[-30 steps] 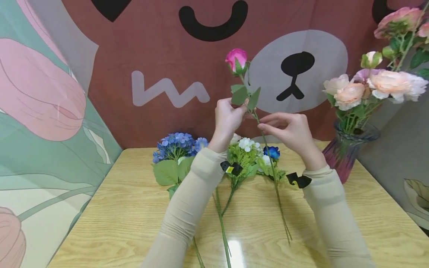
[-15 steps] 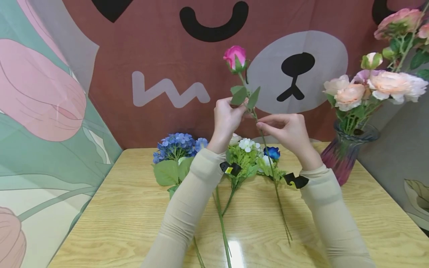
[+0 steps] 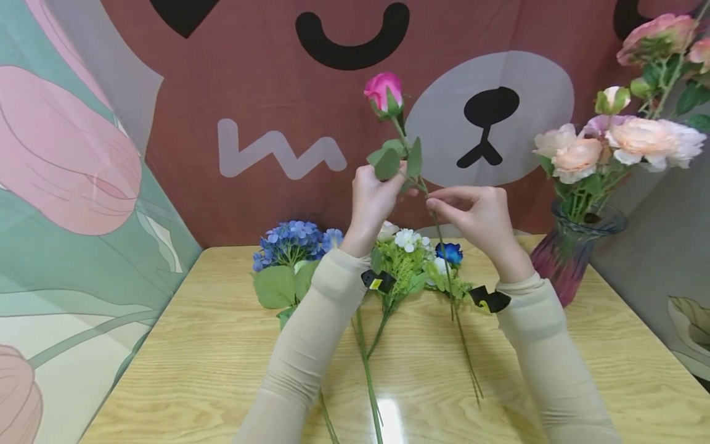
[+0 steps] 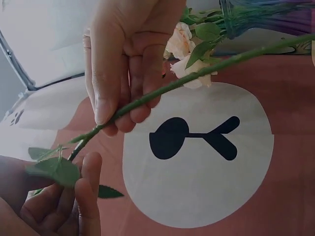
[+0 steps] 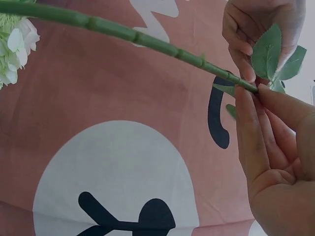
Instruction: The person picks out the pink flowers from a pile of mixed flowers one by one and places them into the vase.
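Observation:
A pink rose [image 3: 384, 94] stands tilted a little left, its long green stem [image 3: 440, 237] running down to the right. My left hand [image 3: 373, 200] holds the stem near the leaves [image 3: 385, 161], which partly cover its fingers. Lower down, thumb and fingertips of my right hand [image 3: 479, 213] pinch the stem just below the leaves. From the right wrist, the right hand [image 5: 275, 142] shows its fingertips together on the stem [image 5: 152, 43]. The left wrist view has the left hand [image 4: 54, 206] around the leafy part, the blossom out of frame.
Blue hydrangeas [image 3: 291, 243], a green and white bunch [image 3: 403, 265] and a blue flower [image 3: 450, 253] lie across the wooden table [image 3: 211, 370]. At the right, a glass vase [image 3: 571, 259] holds peach and pink flowers. A patterned cloth [image 3: 266, 80] hangs behind.
The rose has shifted slightly left and up, and its leaves have turned. Its stem's lower end now shows apart from the stem lying on the table. Both hands keep nearly the same place.

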Motion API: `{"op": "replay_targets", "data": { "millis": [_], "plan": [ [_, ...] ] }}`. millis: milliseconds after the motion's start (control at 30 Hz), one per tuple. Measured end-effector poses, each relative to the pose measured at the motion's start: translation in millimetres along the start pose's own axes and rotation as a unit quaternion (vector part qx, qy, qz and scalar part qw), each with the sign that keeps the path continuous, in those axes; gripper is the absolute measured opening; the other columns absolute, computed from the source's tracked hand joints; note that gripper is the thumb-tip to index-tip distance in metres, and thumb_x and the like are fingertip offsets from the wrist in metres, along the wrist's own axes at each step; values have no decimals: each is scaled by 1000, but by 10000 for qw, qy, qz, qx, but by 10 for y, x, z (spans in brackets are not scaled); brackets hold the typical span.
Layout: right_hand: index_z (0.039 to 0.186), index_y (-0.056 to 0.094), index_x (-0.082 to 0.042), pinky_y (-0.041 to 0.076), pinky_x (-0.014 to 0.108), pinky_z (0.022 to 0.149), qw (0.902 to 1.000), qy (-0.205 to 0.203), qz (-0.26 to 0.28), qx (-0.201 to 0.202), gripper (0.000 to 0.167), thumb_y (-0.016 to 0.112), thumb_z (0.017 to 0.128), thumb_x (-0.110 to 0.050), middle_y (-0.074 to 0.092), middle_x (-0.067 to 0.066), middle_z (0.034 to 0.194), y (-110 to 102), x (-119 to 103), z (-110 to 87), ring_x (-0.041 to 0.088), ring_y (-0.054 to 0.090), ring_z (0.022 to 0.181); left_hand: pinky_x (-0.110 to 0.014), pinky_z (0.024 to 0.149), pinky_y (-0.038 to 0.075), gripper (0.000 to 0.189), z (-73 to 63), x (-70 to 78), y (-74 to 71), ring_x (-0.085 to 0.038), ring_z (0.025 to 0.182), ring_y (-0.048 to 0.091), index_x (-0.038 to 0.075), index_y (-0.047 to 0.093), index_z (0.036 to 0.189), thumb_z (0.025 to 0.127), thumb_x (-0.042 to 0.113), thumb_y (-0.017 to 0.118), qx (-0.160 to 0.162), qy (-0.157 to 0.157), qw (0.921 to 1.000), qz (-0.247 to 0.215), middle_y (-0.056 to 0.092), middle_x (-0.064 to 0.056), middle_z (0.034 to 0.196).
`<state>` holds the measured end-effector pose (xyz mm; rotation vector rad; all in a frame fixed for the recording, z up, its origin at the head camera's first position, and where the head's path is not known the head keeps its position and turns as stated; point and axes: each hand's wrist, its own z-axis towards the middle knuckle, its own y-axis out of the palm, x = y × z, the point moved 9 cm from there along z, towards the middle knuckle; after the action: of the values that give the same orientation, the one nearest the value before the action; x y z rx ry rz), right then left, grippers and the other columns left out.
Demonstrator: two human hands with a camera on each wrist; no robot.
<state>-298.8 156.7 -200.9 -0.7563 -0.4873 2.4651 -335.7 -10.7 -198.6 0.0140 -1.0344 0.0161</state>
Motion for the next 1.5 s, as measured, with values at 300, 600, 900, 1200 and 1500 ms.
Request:
{"op": "replay_targets", "data": {
  "millis": [300,600,900,1200,1500],
  "plan": [
    [91,77,-11,41,12,48,9996,51,-193,217,15,74,82,-24,74,3,76,-163,-6,62,-12,58,59,-27,54,44,19,-60,-124,-128,-18,61,59,13,74,94,89,30,66,-70,142,9960,884,66,-5,72],
    [91,76,-9,47,8,60,9987,111,-44,493,12,73,83,-18,73,9,78,-431,-4,188,-9,62,62,-29,64,46,21,-144,-360,-312,-22,72,58,12,71,97,91,30,63,75,-26,9932,1158,65,-6,81],
    [96,75,-4,47,6,65,9970,303,-37,707,19,72,84,-19,62,-32,77,-748,60,295,-10,63,68,-27,56,43,20,-189,-571,-469,-19,66,56,13,71,97,92,31,62,202,-187,9888,1470,64,-7,79],
    [95,75,-1,43,5,59,9916,382,-369,1177,23,74,82,-20,60,-38,76,-1094,71,366,-15,61,68,-29,55,46,20,-241,-712,-635,-21,64,57,14,70,96,92,31,62,285,-238,9862,1612,65,-9,81],
    [93,75,0,45,2,61,9892,438,-341,1357,24,73,82,-21,62,-34,75,-1302,57,398,-15,62,66,-29,56,46,22,-309,-845,-777,-16,66,56,10,70,98,93,29,61,278,-376,9873,1516,66,-6,84]
  ]
}}
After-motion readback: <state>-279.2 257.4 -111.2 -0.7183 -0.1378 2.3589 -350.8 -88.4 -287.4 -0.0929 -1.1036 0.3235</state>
